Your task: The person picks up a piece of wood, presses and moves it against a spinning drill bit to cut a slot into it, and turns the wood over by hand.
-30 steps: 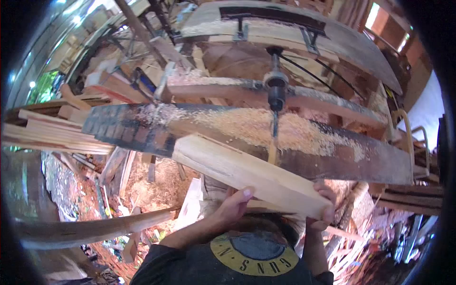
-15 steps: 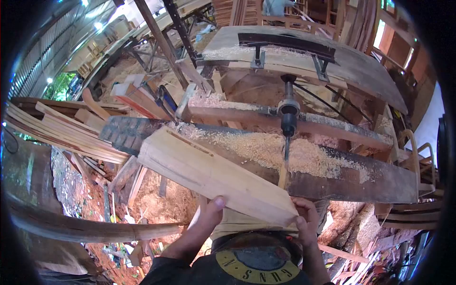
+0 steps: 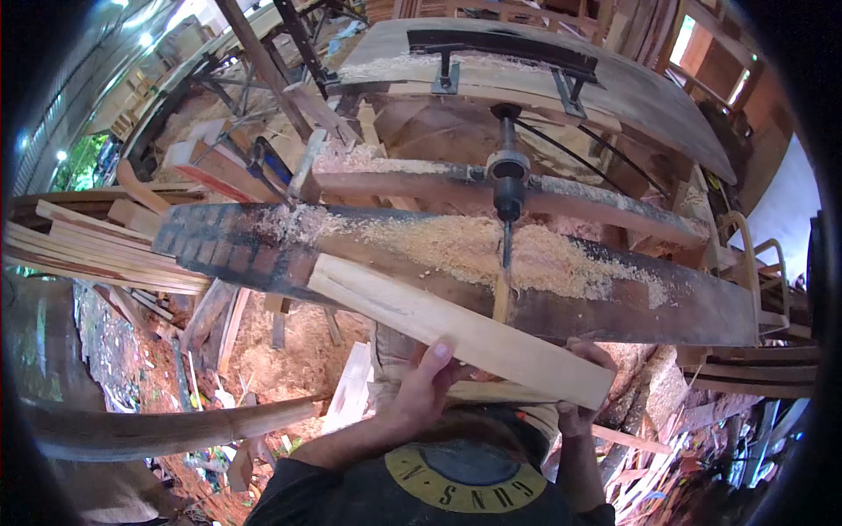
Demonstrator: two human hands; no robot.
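Note:
A pale wooden board [image 3: 456, 331] lies slantwise in front of me, its far left end over the dark work plank [image 3: 649, 317]. My left hand [image 3: 425, 381] grips its near long edge, the thumb on the upper face. At the right end, my right hand [image 3: 583, 390] holds a corner, with fingers partly hidden behind it. Just beyond the board, a drill bit [image 3: 506, 250] points toward me from a dark chuck [image 3: 508, 197]. Under the bit lies a narrow wood strip [image 3: 502, 298]. Wood shavings [image 3: 438, 250] are heaped around it.
A horizontal wooden beam [image 3: 605, 206] runs behind the chuck. Farther back is a wide tabletop [image 3: 667, 105] with a dark metal rail [image 3: 500, 53]. Stacked wood strips [image 3: 96, 254] lie to the left, and a curved timber [image 3: 175, 431] juts in at lower left. Scraps litter the ground.
The board has shifted right and rolled, so the slot seen along its far edge is out of sight. Both hands moved right with it. The camera view has also shifted a little.

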